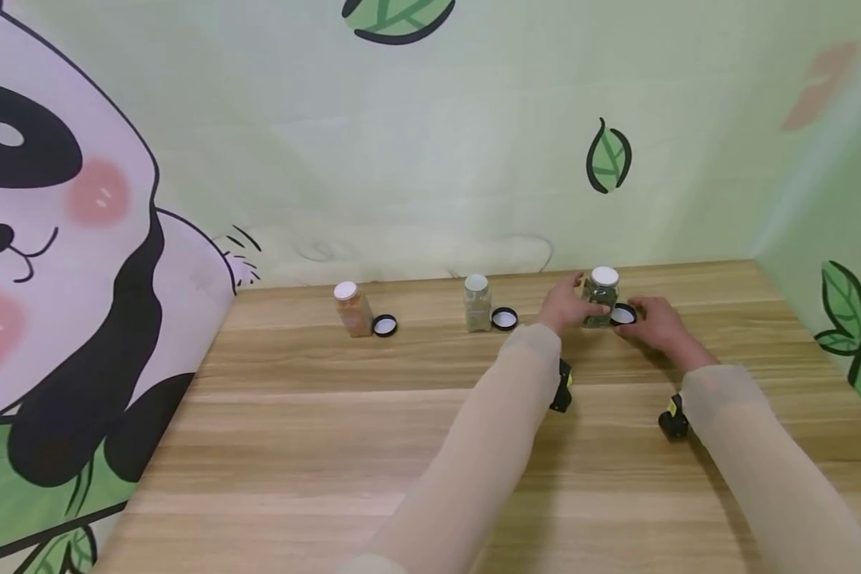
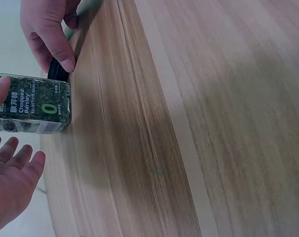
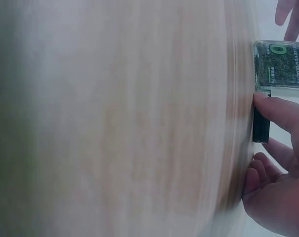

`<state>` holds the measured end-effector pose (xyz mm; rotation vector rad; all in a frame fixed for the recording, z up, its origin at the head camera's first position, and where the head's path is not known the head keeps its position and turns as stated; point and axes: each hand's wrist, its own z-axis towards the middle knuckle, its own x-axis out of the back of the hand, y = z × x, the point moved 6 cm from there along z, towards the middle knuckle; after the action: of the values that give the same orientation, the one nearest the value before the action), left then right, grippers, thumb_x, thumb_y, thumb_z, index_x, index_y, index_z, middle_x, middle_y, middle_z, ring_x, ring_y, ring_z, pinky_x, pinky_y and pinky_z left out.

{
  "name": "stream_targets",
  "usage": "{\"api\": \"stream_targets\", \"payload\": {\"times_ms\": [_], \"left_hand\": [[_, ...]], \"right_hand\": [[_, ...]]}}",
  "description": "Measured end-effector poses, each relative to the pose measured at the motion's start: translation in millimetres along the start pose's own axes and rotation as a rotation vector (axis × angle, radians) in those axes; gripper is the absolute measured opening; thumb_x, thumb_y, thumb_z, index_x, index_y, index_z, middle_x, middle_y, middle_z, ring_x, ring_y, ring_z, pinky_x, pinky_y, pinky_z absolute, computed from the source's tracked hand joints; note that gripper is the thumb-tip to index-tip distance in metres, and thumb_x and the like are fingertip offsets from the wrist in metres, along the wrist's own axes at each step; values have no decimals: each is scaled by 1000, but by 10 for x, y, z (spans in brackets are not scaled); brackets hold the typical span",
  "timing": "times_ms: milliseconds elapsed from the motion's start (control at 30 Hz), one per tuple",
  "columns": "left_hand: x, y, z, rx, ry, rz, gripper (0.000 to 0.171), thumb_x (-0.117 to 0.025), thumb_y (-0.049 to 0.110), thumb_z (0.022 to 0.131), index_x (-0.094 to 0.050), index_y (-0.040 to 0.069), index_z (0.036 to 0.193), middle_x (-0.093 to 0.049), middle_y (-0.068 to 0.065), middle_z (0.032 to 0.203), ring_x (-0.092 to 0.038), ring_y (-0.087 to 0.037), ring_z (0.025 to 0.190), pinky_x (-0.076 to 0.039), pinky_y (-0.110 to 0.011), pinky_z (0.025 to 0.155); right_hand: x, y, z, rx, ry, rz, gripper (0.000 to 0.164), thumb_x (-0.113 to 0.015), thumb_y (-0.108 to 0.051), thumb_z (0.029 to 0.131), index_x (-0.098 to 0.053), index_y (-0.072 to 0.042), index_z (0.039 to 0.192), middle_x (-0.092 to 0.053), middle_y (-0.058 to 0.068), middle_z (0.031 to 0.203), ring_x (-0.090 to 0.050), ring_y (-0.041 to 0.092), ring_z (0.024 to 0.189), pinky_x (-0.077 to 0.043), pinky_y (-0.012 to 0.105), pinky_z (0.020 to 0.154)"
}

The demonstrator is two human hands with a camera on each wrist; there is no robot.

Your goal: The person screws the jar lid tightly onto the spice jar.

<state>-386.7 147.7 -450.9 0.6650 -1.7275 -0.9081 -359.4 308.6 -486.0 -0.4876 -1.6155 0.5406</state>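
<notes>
While the right hand (image 1: 658, 323) pinches the lid (image 3: 261, 126), seemingly to move it, the spread left hand (image 1: 565, 305) should next steady the parsley jar (image 2: 35, 104).

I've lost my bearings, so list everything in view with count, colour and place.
Orange jar: 1, orange, white top, leftmost
Pale jar: 1, greyish, white top, centre
Parsley jar: 1, dark green, white top, rightmost
Left lid: 1, black, white inside, beside orange jar
Middle lid: 1, black, white inside, beside pale jar
Right lid: 1, black, white inside, beside parsley jar
Table: 1, wood-brown, under jars
Back wall: 1, pale green, behind table
Printed panda: 1, black and white, left
Printed leaves: several, green, walls
Sleeves: 2, cream, forearms
Wrist devices: 2, black, by wrists
Left hand: 1, bare, thumb across parsley jar
Right hand: 1, bare, pinching right lid
</notes>
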Motion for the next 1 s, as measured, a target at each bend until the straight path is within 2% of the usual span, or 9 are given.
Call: {"api": "stream_targets", "payload": {"times_ms": [233,500,733,867,1000], "left_hand": [[-47,-43,-2,-32,-4,-10,76,-83,15,86,-47,11,153,-57,-8,152,-54,-25,142,-44,-31,117],[-122,-112,-13,-56,-29,15,69,-82,16,88,-52,8,149,-60,-12,149,-56,-26,139,-46,-31,115],[-132,-189,45,-67,-14,50,63,-81,16,89,-56,8,146,-63,-11,145,-58,-25,137,-46,-30,115],[-141,-179,81,-74,-7,33,62,-81,16,89,-56,7,145,-64,-12,144,-59,-26,135,-47,-30,114],[-153,-150,102,-71,-8,16,60,-80,15,90,-57,6,144,-64,-13,144,-60,-26,135,-47,-31,114]], "right_hand": [[-28,-3,-27,29,51,-14,57,-72,-14,91,-53,21,131,-53,46,131,-49,60,125,-38,67,110],[-29,-16,-86,5,58,-40,55,-72,-15,91,-54,21,129,-53,45,130,-49,59,124,-39,66,108],[-46,-28,-77,12,47,46,55,-72,-13,90,-54,23,127,-55,45,128,-52,56,120,-42,64,107],[-10,-13,-60,21,56,82,49,-72,-11,90,-57,23,122,-60,43,122,-57,50,111,-46,60,100],[21,11,-59,1,42,114,51,-71,-12,91,-55,22,125,-59,43,124,-56,49,112,-45,59,102]]}}
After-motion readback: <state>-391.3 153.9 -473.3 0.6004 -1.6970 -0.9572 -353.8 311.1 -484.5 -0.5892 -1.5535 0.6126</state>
